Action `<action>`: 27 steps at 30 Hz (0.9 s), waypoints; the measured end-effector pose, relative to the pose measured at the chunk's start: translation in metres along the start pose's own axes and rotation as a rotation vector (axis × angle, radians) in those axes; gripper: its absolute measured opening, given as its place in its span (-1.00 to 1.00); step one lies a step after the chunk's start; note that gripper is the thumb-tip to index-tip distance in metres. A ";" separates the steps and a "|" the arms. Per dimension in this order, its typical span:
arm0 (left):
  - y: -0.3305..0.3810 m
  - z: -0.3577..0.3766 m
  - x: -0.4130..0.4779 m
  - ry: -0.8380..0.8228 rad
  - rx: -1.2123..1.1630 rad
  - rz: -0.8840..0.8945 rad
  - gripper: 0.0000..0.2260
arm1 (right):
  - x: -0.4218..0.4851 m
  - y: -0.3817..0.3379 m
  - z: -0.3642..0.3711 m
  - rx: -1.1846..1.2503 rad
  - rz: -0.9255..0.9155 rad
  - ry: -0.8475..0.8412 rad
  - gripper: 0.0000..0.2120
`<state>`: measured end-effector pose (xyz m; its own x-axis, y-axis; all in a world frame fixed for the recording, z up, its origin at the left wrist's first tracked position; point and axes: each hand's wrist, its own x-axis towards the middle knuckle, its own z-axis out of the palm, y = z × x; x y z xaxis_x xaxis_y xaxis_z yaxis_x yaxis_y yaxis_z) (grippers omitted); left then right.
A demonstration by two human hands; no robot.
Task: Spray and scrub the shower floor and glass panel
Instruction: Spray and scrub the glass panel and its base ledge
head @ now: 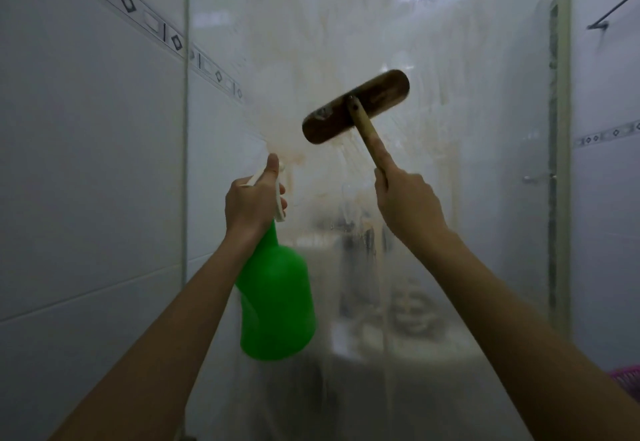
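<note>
While the glass panel (pixel 467 94) fills most of the view dead ahead, it's boxed in by a white tiled wall (pixel 86 163) on the left and a pale metal frame (pixel 562 128) on the right. Brownish streaks and smears are spread all over the glass, so whatever sits behind it is blurred and can't really be made out. A dark rail (pixel 613 7) is mounted high on the right, a small metal handle (pixel 538 179) is fixed by the frame, and a bit of a pink basket (pixel 627 376) is caught in the bottom right corner.

Count-wise: one spray bottle (pixel 277 302), one brush (pixel 356 106), two hands. The green bottle is held up at its white spray head by the left hand (pixel 251 203), fingers wrapped round it and thumb laid along the top, nozzle close to the glass. The brush is gripped by its wooden handle in the right hand (pixel 405 203), index finger laid straight along the stick. Its dark head is set against the glass at a tilt, up and right of the nozzle.
</note>
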<state>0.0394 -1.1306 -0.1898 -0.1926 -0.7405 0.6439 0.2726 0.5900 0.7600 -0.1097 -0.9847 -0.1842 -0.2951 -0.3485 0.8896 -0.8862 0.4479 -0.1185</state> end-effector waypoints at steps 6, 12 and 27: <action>-0.013 -0.029 0.010 -0.012 -0.026 0.026 -0.52 | -0.087 0.005 0.023 0.027 0.026 -0.050 -0.41; -0.010 -0.048 0.014 0.064 -0.042 0.025 -0.57 | 0.006 -0.064 0.043 -0.051 -0.105 -0.112 -0.41; -0.011 -0.092 0.000 -0.017 -0.124 0.039 -0.62 | -0.034 -0.077 0.063 -0.070 -0.136 -0.172 -0.38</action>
<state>0.1236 -1.1666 -0.2066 -0.1956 -0.7112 0.6752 0.3940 0.5735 0.7182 -0.0537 -1.0598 -0.2331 -0.2365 -0.5423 0.8062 -0.8969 0.4409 0.0335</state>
